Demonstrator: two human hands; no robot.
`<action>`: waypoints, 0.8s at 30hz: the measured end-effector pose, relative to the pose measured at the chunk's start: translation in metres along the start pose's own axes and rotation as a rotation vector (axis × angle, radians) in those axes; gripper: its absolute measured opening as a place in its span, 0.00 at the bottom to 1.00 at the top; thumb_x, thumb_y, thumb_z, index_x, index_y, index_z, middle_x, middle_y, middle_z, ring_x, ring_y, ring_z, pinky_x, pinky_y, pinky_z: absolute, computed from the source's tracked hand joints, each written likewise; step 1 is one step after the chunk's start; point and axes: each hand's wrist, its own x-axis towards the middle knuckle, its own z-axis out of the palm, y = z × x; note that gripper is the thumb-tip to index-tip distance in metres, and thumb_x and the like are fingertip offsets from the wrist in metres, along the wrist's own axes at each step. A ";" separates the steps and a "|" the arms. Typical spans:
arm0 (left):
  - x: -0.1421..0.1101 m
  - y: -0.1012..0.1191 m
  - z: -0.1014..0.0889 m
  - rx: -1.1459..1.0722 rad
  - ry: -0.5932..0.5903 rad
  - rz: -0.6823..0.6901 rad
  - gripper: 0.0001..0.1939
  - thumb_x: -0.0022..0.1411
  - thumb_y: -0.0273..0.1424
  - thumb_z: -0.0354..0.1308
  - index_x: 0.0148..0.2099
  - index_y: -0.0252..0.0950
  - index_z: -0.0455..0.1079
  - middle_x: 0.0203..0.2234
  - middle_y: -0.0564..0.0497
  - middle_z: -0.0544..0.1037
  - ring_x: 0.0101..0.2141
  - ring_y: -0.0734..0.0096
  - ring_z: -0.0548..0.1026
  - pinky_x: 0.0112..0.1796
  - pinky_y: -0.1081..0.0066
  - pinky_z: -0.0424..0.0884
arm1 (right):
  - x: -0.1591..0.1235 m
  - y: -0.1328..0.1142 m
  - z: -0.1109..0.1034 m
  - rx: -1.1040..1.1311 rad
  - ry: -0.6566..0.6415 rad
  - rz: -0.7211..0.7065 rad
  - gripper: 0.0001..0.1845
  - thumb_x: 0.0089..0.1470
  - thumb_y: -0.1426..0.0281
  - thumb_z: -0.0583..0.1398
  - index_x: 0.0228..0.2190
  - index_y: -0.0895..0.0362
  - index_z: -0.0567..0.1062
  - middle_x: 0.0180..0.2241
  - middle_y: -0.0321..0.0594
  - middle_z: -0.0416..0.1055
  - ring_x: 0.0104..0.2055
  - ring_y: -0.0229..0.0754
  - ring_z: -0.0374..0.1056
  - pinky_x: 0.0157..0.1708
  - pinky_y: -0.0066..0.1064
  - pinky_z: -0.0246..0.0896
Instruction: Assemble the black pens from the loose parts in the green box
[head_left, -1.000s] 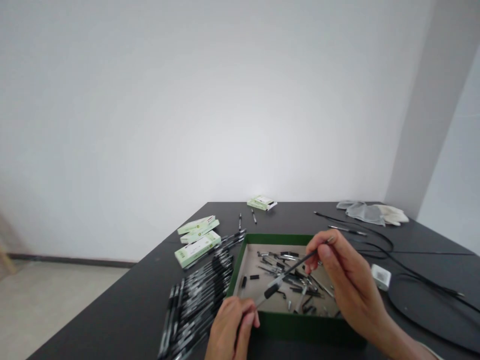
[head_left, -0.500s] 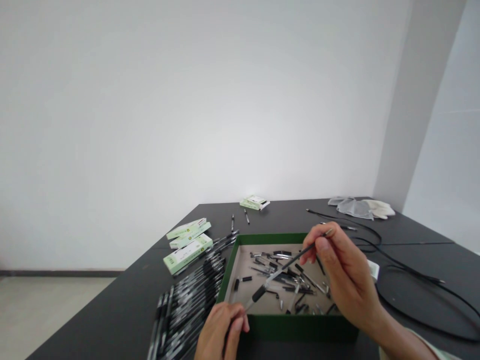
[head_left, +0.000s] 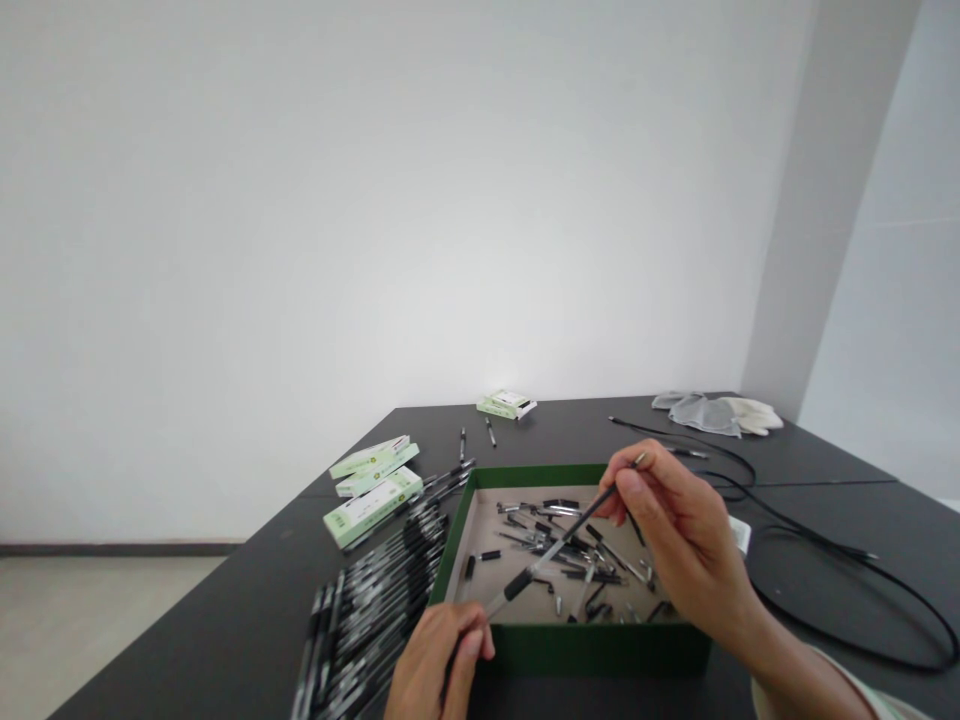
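Note:
A slim pen with a black grip slants over a green-walled box. My right hand pinches its upper end between thumb and fingers. My left hand is curled closed at the pen's lower tip, near the box's front left corner; what it grips beyond that tip is hidden. Several loose black and silver pen parts lie on the box's pale floor.
A row of several black pens lies left of the box on the dark table. Pale green cartons sit behind them, another carton farther back. Black cables loop at right; white gloves lie at the far right corner.
The view has shifted, so everything sits slightly left and lower. Both hands keep hold of the pen in the same pose over the box.

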 end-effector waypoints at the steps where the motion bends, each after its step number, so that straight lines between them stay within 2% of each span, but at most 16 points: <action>1: 0.000 0.002 -0.001 -0.001 -0.008 -0.013 0.05 0.66 0.28 0.53 0.40 0.42 0.70 0.25 0.56 0.73 0.26 0.74 0.73 0.33 0.78 0.71 | 0.000 0.001 0.000 0.010 0.005 0.009 0.08 0.65 0.70 0.53 0.35 0.55 0.70 0.29 0.34 0.67 0.28 0.32 0.67 0.26 0.22 0.62; 6: 0.000 0.003 -0.002 -0.012 -0.020 -0.082 0.09 0.68 0.31 0.51 0.35 0.41 0.69 0.26 0.53 0.73 0.28 0.71 0.73 0.33 0.74 0.73 | 0.003 0.005 0.002 0.038 0.043 0.040 0.09 0.65 0.69 0.54 0.33 0.55 0.71 0.27 0.34 0.68 0.27 0.33 0.66 0.26 0.23 0.62; 10: -0.001 -0.005 0.001 -0.031 -0.031 -0.087 0.11 0.68 0.31 0.50 0.32 0.41 0.68 0.24 0.55 0.73 0.25 0.72 0.73 0.31 0.76 0.72 | 0.005 0.006 0.002 0.056 0.073 0.042 0.09 0.65 0.69 0.53 0.32 0.55 0.70 0.25 0.32 0.67 0.25 0.32 0.65 0.26 0.22 0.61; 15: -0.003 -0.016 0.003 -0.058 -0.057 -0.070 0.11 0.67 0.30 0.51 0.32 0.43 0.70 0.23 0.56 0.73 0.25 0.74 0.74 0.30 0.78 0.72 | 0.004 0.006 0.003 0.052 0.063 0.029 0.09 0.65 0.70 0.53 0.33 0.55 0.70 0.25 0.31 0.67 0.26 0.31 0.65 0.26 0.21 0.61; 24: 0.003 -0.016 -0.001 -0.072 -0.104 -0.104 0.17 0.68 0.39 0.49 0.30 0.41 0.72 0.21 0.53 0.75 0.21 0.69 0.73 0.27 0.74 0.73 | 0.005 0.005 0.005 0.052 0.070 0.018 0.09 0.65 0.70 0.53 0.33 0.56 0.70 0.26 0.33 0.66 0.26 0.32 0.66 0.26 0.23 0.62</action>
